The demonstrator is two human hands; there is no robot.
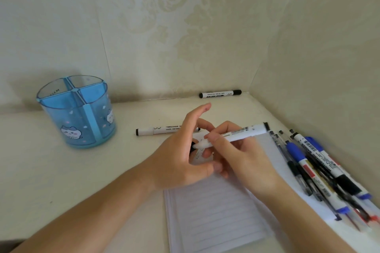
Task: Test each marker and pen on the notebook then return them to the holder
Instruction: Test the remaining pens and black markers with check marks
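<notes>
My right hand (pixel 244 156) grips a white marker (pixel 236 134) over the top of the lined notebook (pixel 216 215), its tip end pointing left. My left hand (pixel 183 154) is curled at that tip, and a black cap (pixel 192 147) shows between its fingers, right at the marker's end. Small black test marks (pixel 200 153) show on the page under the hands. The blue see-through holder (pixel 76 113), split into compartments, stands empty at the left. A capped white marker (pixel 160 130) lies behind my left hand, and another capped marker (pixel 220 94) rests against the back wall.
A pile of several pens and markers (pixel 320 172), with blue, black and red parts, lies along the notebook's right edge by the right wall. Walls close the desk at the back and right. The pale desk surface (pixel 51 170) stretches left of the notebook.
</notes>
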